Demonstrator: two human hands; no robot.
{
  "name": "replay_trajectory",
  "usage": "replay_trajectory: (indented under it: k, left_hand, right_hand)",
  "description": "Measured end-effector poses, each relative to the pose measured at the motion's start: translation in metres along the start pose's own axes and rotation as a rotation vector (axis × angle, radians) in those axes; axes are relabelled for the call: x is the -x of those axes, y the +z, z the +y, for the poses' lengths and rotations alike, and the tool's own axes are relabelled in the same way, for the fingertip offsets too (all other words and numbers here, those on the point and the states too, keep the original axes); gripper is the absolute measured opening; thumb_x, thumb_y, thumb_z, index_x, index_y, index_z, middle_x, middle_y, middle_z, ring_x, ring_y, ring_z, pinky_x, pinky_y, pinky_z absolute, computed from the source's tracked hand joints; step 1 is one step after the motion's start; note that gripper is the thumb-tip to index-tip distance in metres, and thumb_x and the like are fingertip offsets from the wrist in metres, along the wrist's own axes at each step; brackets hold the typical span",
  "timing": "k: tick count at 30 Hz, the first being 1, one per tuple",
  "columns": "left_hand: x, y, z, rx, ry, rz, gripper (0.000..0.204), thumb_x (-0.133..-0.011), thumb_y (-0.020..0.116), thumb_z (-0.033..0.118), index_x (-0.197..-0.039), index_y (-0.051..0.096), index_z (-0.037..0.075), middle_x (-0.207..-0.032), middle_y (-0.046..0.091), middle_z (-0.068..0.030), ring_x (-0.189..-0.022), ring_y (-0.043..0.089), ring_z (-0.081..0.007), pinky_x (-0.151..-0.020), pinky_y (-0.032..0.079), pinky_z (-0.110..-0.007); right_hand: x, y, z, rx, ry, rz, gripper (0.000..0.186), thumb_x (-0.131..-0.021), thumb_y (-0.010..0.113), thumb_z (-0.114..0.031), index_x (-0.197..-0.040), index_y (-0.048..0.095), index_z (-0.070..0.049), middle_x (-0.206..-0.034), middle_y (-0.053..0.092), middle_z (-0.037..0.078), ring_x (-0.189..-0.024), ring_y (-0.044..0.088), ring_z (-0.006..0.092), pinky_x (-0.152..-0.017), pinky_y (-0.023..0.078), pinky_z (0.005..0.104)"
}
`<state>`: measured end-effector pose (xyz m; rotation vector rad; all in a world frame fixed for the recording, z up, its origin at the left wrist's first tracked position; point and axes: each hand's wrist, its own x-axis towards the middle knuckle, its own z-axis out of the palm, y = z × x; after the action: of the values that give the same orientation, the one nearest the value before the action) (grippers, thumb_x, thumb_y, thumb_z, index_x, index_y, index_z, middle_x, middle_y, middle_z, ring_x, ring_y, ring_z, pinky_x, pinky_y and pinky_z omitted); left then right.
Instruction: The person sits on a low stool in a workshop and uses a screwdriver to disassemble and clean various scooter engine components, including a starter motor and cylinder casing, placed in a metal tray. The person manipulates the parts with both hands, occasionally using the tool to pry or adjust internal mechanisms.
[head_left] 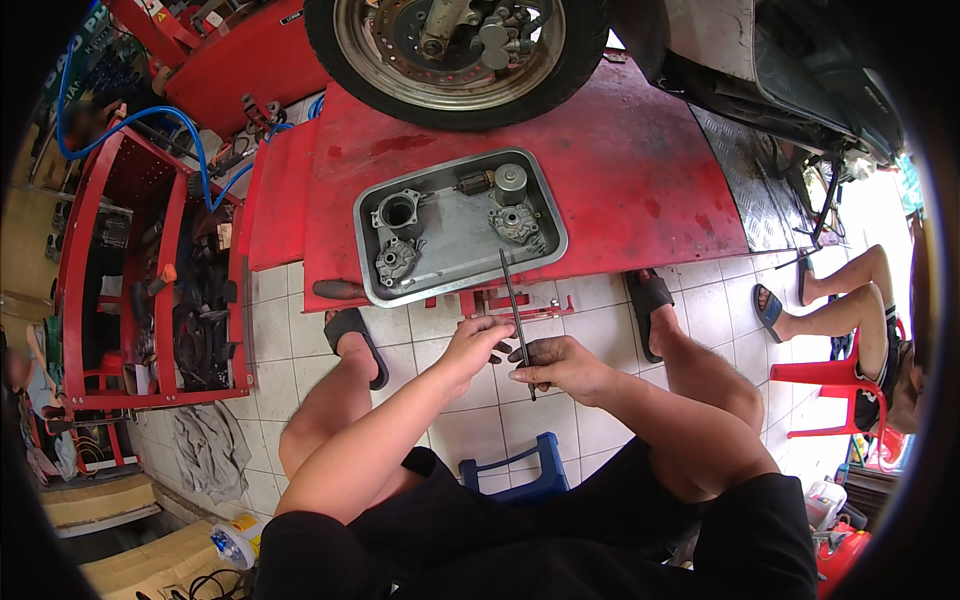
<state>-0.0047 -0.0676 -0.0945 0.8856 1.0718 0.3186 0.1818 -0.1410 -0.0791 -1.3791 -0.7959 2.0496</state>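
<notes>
Between my knees, a long thin dark metal rod (517,310) stands tilted, its upper end overlapping the near rim of a metal tray (470,284). My right hand (558,365) grips its lower part between thumb and fingers. My left hand (480,348) is closed at the rod a little higher, its fingertips against it. Blackish grime covers the right fingers. In the tray are a round open metal housing (398,209), a cast part (396,260) below it, a silver cylinder (510,184), a dark cylindrical part (474,182) and another cast metal part (515,222).
The tray rests on a red lift platform (640,160) beneath a motorcycle wheel (470,115). A dark handle-like object (338,290) lies at its near edge. A red tool cart (165,290) stands left, a blue stool (540,475) below me. Another person's legs (840,310) show at right.
</notes>
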Motion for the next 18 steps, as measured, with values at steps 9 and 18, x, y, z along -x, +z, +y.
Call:
replay_trajectory:
  k: [9,18]
  left_hand:
    - [-0.002,-0.001,-0.001,-0.003,-0.007,-0.009,0.029,-0.094,0.061,0.025,-0.114,0.064,0.004,-0.105,0.065,-0.0049,-0.091,0.065,-0.0159,-0.077,0.049,-0.031]
    - [0.000,-0.018,0.015,-0.434,0.275,-0.043,0.032,-0.094,0.064,0.027,-0.114,0.066,0.001,-0.097,0.067,-0.0023,-0.087,0.061,-0.0112,-0.077,0.046,-0.025]
  right_hand:
    - [-0.002,-0.002,0.003,0.001,-0.027,0.017,0.034,-0.080,0.082,-0.016,-0.105,0.066,0.003,-0.083,0.063,0.002,-0.072,0.053,0.0095,-0.060,0.042,0.0254]
    - [0.000,0.003,-0.002,0.028,-0.065,0.086,0.039,-0.082,0.080,-0.016,-0.110,0.065,0.006,-0.086,0.066,0.005,-0.072,0.055,0.0103,-0.059,0.043,0.0252]
